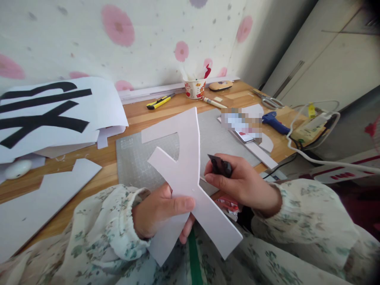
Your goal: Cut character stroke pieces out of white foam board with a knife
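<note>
My left hand (pixel 162 213) grips a white foam-board cut-out shape (pixel 187 170), thumb on its front and fingers behind it, holding it tilted above my lap. My right hand (pixel 240 182) is closed round a small dark tool (pixel 219 165), likely a knife, whose tip touches the right edge of the cut-out. A grey cutting mat (pixel 139 158) lies on the wooden desk (pixel 154 113) just behind the cut-out. Both arms wear floral sleeves.
Paper sheets with black strokes (pixel 53 111) lie at the left, white board offcuts (pixel 35 202) below them. A yellow utility knife (pixel 158 102), a paper cup (pixel 195 88), a pen, scissors (pixel 268 101), a blue glue gun (pixel 274 122) and white cables (pixel 311 154) lie at the back and right.
</note>
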`<state>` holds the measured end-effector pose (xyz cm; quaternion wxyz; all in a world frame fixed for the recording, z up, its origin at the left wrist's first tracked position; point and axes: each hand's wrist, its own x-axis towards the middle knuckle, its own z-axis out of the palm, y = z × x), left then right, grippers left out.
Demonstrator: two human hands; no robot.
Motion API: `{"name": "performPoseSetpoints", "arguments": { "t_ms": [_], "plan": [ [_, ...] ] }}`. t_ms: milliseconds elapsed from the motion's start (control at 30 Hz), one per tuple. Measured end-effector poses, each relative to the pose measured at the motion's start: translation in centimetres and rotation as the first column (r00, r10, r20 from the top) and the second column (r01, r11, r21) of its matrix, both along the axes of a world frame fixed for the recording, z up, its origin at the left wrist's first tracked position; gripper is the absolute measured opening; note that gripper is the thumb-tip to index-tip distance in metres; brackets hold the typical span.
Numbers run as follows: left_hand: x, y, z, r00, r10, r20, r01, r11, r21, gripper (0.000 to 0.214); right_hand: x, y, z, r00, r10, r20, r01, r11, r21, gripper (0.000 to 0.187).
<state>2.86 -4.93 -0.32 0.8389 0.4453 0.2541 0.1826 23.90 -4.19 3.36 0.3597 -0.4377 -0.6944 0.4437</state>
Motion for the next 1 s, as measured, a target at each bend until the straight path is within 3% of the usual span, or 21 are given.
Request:
{"name": "performPoseSetpoints", "arguments": {
  "t_ms": [167, 267, 333, 467, 600, 833, 1000],
  "plan": [
    [0.1, 0.0, -0.3, 0.994, 0.031, 0.108, -0.03, 0.999, -0.012, 0.04, -0.1, -0.6, 0.3, 0.999, 0.035, -0.023, -0.033, 0.996, 0.08, 0.014],
    [-0.1, 0.0, -0.4, 0.995, -0.005, 0.095, 0.005, 1.0, 0.007, 0.042, -0.2, -0.7, 0.1, 0.995, 0.076, -0.069, -0.071, 0.995, 0.064, 0.01],
    [-0.3, 0.0, -0.5, 0.997, -0.015, 0.079, 0.016, 1.0, -0.004, 0.043, -0.2, -0.8, -0.2, 0.994, 0.103, -0.037, -0.097, 0.986, 0.135, 0.01],
    [-0.4, -0.3, -0.4, 0.995, 0.006, 0.096, -0.002, 0.999, -0.05, 0.042, -0.1, -0.8, -0.8, 0.97, 0.141, 0.198, -0.212, 0.89, 0.404, 0.004],
    [-0.4, -0.5, -0.2, 0.995, -0.018, 0.099, 0.027, 0.995, -0.094, 0.041, -0.3, -0.8, -1.1, 0.948, 0.092, 0.304, -0.246, 0.818, 0.52, 0.005],
    [-0.4, -0.5, 0.3, 0.996, -0.038, 0.082, 0.045, 0.996, -0.083, 0.042, -0.7, -0.8, -1.1, 0.943, 0.003, 0.334, -0.211, 0.781, 0.588, 0.013],
    [-0.3, -0.5, 0.5, 0.993, -0.072, 0.089, 0.076, 0.996, -0.045, 0.043, -0.7, -0.7, -1.5, 0.949, 0.044, 0.314, -0.229, 0.779, 0.584, 0.011]
  ]
}}
